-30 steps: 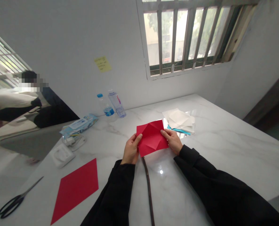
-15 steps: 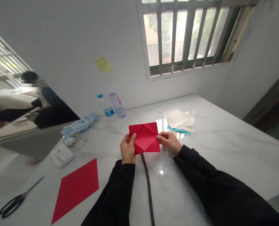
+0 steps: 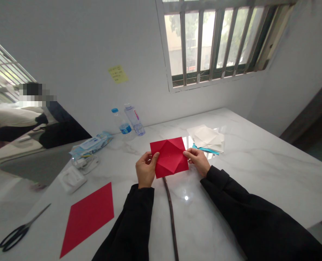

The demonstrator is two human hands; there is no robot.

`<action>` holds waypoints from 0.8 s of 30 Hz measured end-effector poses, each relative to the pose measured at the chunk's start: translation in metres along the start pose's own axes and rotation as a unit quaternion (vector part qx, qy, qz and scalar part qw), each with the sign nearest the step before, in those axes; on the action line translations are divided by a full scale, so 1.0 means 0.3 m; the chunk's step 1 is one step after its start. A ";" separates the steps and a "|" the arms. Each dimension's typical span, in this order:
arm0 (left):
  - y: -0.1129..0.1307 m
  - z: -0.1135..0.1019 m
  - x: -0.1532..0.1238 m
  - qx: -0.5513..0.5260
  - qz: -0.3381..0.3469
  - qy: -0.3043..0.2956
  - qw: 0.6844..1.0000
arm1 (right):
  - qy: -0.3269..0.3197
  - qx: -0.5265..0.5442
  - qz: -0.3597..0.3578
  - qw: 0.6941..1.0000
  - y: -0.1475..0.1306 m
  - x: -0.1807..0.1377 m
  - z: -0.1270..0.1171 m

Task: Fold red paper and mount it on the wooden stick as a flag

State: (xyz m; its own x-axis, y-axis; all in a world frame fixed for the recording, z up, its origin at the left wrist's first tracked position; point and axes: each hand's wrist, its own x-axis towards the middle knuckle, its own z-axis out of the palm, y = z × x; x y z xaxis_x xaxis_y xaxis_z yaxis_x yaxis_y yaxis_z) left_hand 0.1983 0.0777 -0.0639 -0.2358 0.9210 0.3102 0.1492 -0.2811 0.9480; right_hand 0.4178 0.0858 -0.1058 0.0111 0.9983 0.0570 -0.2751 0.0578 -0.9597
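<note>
The folded red paper (image 3: pixel 169 156) is held up above the table (image 3: pixel 258 170) between both hands: the left hand (image 3: pixel 145 173) pinches its left edge, the right hand (image 3: pixel 197 161) its right edge.

White walls (image 3: pixel 76 43); barred window (image 3: pixel 215 40); marble table (image 3: pixel 258 170); perhaps daylight

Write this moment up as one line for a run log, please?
left hand: grips folded red paper left edge | right hand: pinches right edge | paper: held above marble table | nearby: dark stick, flat red sheet
</note>
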 end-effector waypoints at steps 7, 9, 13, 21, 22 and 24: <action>-0.015 -0.015 0.019 -0.023 -0.031 -0.012 0.999 | 0.015 0.034 0.026 0.999 0.012 0.005 -0.008; -0.012 -0.015 0.019 -0.029 -0.033 -0.018 0.999 | 0.014 0.036 0.027 0.999 0.014 0.005 -0.008; -0.008 -0.009 0.013 -0.046 -0.041 -0.033 0.998 | 0.023 0.053 0.043 0.997 0.013 0.004 -0.005; -0.003 -0.009 0.014 -0.072 -0.038 -0.112 0.990 | 0.032 0.081 0.057 0.995 0.014 0.002 -0.006; -0.003 -0.011 0.015 -0.077 -0.038 -0.123 0.989 | 0.035 0.084 0.058 0.994 0.014 0.003 -0.006; -0.006 -0.014 0.016 -0.085 -0.042 -0.135 0.986 | 0.037 0.087 0.058 0.994 0.013 0.004 -0.006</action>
State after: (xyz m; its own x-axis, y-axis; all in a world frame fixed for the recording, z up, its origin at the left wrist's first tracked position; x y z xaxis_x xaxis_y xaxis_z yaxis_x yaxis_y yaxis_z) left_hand 0.1928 0.0815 -0.0638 0.0275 0.9748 0.2216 -0.0278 -0.2208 0.9749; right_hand 0.4184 0.0871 -0.1100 0.0393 0.9962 -0.0772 -0.4399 -0.0521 -0.8965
